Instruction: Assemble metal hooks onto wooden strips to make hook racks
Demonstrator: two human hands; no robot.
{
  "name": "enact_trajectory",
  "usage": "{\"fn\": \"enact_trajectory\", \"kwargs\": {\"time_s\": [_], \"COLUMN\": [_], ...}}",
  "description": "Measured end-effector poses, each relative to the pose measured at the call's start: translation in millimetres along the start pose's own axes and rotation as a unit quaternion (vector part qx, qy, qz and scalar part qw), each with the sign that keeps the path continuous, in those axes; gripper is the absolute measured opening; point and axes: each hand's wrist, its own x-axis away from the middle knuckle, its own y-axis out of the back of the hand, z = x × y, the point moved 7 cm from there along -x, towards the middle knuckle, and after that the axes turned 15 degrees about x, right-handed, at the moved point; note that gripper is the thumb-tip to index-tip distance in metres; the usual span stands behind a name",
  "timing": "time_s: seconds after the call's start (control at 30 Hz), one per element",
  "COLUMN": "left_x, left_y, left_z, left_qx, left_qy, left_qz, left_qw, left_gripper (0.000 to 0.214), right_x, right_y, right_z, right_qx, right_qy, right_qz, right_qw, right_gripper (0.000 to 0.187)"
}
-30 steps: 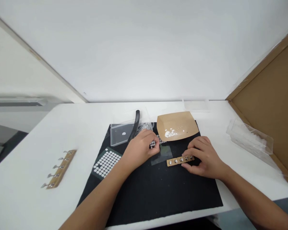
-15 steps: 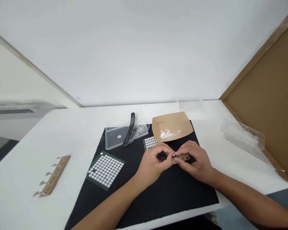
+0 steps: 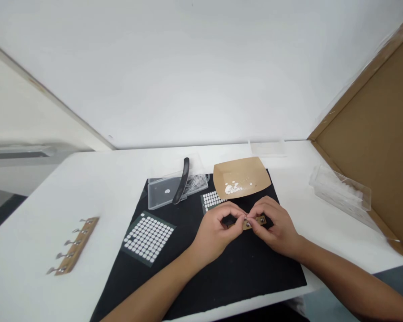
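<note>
My left hand (image 3: 218, 228) and my right hand (image 3: 273, 228) meet above the black mat, thumbs and forefingers pinched together. Whatever lies between the fingertips is too small and covered to make out. Just under them is a short wooden strip (image 3: 263, 220) with round metal pieces on it, partly hidden by the fingers. A brown paper tray (image 3: 248, 172) holding small white bits (image 3: 233, 187) stands right behind the hands. Close by my left hand, a sheet of white round stickers (image 3: 211, 199) is partly covered.
On the mat (image 3: 242, 281) lie a larger sticker sheet (image 3: 149, 237) and a clear box (image 3: 159, 197) of transparent pieces, with a curved black file (image 3: 181, 181) across it. A wooden strip with metal stands (image 3: 77, 246) lies left. Clear cases (image 3: 339, 190) and cardboard (image 3: 372, 134) are right.
My right fingertips have shifted left along the wooden strip and now meet my left fingertips. The small white piece seen between the fingers before is now hidden.
</note>
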Motion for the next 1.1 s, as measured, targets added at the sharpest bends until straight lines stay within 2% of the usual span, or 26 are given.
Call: {"fn": "enact_trajectory", "kwargs": {"time_s": [0.2,0.47,0.6,0.67,0.77,0.9,1.1], "left_x": [0,-4,0,4,8,6,2], "left_y": [-3.8,-1.7,-4.7,-10.6,-22.4,-35.2,-40.3], "left_z": [4,-2,-9,-11,-9,-3,6], "left_qx": [0.026,-0.015,-0.119,-0.169,-0.212,-0.225,-0.207], "left_qy": [0.013,-0.056,-0.150,-0.192,-0.220,-0.209,-0.179], "left_qz": [0.030,0.063,0.057,0.049,0.047,0.069,0.097], "left_qw": [0.999,0.996,0.980,0.965,0.951,0.949,0.957], "left_gripper": [0.021,0.017,0.010,0.016,0.024,0.021,0.015], "right_x": [1,-2,-5,-4,-1,2,4], "right_y": [3,20,30,29,24,18,14], "right_z": [-3,-3,-7,-5,-6,-3,3], "right_qx": [-0.019,-0.016,0.064,0.137,0.218,0.261,0.296], "right_qy": [-0.006,0.003,0.041,0.094,0.124,0.142,0.157], "right_qz": [0.001,-0.006,-0.022,-0.001,0.039,0.061,0.063], "right_qw": [1.000,1.000,0.997,0.986,0.967,0.953,0.940], "right_gripper": [0.007,0.012,0.014,0.015,0.015,0.017,0.020]}}
